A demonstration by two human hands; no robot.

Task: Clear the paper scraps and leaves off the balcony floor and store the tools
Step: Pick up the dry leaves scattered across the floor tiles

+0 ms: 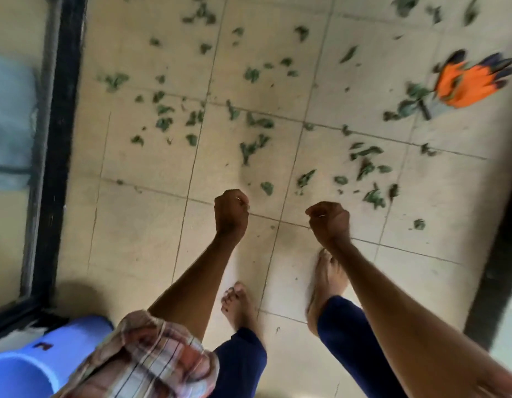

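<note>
Head view: green leaves point(250, 150) lie scattered across the beige tiled floor point(140, 239), mostly left of and below a pair of orange gloves point(473, 80), and a few touch the gloves' cuffs. The left hand point(231, 214) and right hand point(329, 222) hang over the floor, well below-left of the gloves. Each grip is clenched in a fist, with nothing visible inside. A blue plastic bucket point(33, 363) sits far from the gloves, beside the black door frame point(58, 139).

Single head-worn wide-angle view, directed steeply downward onto the tiled floor point(151, 248). The left hand point(231, 212) and right hand point(329, 222) sit near frame centre, bare feet point(238, 307) below them. Frame is tilted and motion-blurred.
</note>
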